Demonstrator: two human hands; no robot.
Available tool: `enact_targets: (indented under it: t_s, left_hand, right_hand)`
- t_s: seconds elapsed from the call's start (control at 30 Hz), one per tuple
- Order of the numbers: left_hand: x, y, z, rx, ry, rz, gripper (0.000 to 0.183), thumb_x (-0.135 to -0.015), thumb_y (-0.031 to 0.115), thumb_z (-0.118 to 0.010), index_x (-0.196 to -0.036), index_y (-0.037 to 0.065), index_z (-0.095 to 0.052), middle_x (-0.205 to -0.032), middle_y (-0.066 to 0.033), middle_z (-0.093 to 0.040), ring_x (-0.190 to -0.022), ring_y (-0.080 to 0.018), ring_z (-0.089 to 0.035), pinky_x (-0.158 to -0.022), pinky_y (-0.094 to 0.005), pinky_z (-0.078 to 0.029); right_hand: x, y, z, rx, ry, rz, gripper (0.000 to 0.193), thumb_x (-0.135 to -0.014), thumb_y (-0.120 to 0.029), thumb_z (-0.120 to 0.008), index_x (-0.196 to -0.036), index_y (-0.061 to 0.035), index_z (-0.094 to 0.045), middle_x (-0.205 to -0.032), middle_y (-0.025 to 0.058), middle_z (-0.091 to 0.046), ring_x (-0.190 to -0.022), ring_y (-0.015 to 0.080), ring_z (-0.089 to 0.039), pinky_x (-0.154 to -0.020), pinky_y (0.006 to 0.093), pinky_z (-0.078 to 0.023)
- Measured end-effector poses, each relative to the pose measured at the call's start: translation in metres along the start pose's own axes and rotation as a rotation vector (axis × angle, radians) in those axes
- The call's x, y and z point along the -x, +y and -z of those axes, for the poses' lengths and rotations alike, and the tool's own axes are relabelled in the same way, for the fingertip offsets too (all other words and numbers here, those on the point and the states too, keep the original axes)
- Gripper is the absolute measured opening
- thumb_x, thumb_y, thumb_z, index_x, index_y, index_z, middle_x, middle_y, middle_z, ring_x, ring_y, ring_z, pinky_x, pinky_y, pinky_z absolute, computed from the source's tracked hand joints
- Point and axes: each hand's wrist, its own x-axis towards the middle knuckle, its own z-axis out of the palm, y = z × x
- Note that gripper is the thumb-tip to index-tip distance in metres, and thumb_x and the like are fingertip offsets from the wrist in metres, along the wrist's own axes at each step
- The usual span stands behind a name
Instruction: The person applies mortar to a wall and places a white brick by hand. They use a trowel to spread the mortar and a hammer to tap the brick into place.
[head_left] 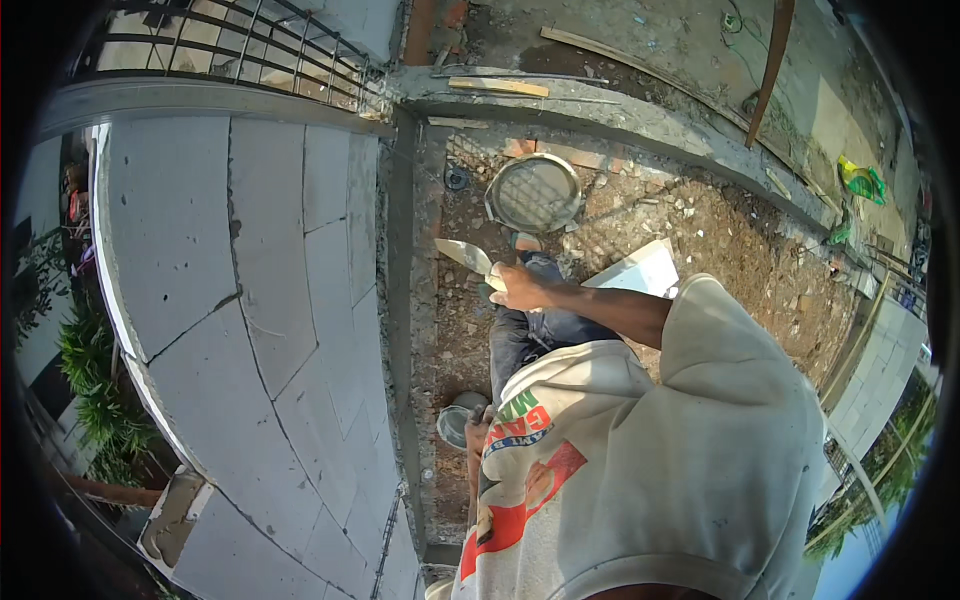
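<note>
My right hand [514, 287] is closed around the handle of a trowel [463, 254], its pointed blade turned toward the block wall on the left. Farther down in the head view, my left hand [478, 426] is closed at the rim of a small grey bucket [452, 428], which hangs or stands close to the wall; what is inside it is hard to make out. Beyond my feet lies a round basin [492, 205] with grey, wet-looking mortar in it. The trowel is apart from both the basin and the bucket.
A wall of pale grey blocks [185, 210] rises on my left, with a metal grille [240, 45] past it. Rubble and broken brick cover the ground [720, 240]. A white panel [645, 270] lies at my right. A concrete beam [660, 120] crosses ahead.
</note>
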Motion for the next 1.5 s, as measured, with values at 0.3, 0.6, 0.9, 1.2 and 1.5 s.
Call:
enact_targets:
  t_s: [0.3,0.6,0.9,1.2,1.5]
  left_hand:
    - [-0.111,0.08,-0.022,-0.478,-0.238,0.109,0.067,-0.104,0.052,-0.067,-0.133,-0.008,-0.064,-0.12,-0.0236,-0.073,-0.108,-0.0306,-0.069,-0.095,-0.0416,-0.053]
    - [-0.195,0.092,-0.095,-1.256,-0.072,0.323,0.139,-0.083,0.069,-0.08,-0.165,-0.012,-0.003,-0.159,-0.0383,-0.034,-0.147,-0.054,-0.041,-0.123,-0.0575,-0.037]
    - [-0.214,0.065,-0.058,-1.318,-0.059,0.331,0.143,-0.08,0.075,-0.079,-0.166,-0.012,-0.004,-0.162,-0.034,-0.033,-0.151,-0.0489,-0.037,-0.124,-0.0546,-0.036]
    - [-0.232,0.06,-0.026,-1.415,-0.152,0.163,0.142,-0.083,0.071,-0.079,-0.164,-0.016,-0.002,-0.155,-0.0381,-0.035,-0.147,-0.0537,-0.039,-0.123,-0.0568,-0.035]
    - [-0.234,0.094,-0.033,-1.461,-0.125,0.074,0.143,-0.084,0.076,-0.075,-0.162,-0.019,-0.001,-0.154,-0.0418,-0.034,-0.147,-0.0542,-0.04,-0.122,-0.0549,-0.037]
  right_hand:
    - [-0.003,0.292,0.01,0.225,0.321,-0.541,0.054,-0.097,-0.04,-0.069,-0.132,0.0005,-0.061,-0.12,0.0293,-0.071,-0.114,0.0471,-0.069,-0.098,0.0541,-0.056]
    - [-0.115,0.487,0.042,0.22,0.676,-0.554,0.044,-0.089,-0.029,-0.071,-0.128,-0.0091,-0.067,-0.119,0.0172,-0.072,-0.123,0.0386,-0.065,-0.105,0.0552,-0.053]
    - [-0.16,0.445,0.052,0.304,0.595,-0.569,0.072,-0.09,-0.011,-0.067,-0.157,0.0029,-0.046,-0.157,0.028,-0.052,-0.154,0.0401,-0.042,-0.127,0.0435,-0.039]
    - [-0.149,0.51,0.019,0.004,0.962,-0.437,0.05,-0.099,-0.012,-0.054,-0.148,-0.0053,-0.052,-0.159,0.0255,-0.046,-0.145,0.0459,-0.049,-0.114,0.0581,-0.047]
    - [-0.047,0.431,-0.017,0.271,0.917,-0.695,0.068,-0.099,-0.039,-0.068,-0.154,-0.0041,-0.047,-0.157,0.0249,-0.047,-0.144,0.0444,-0.047,-0.121,0.0526,-0.038]
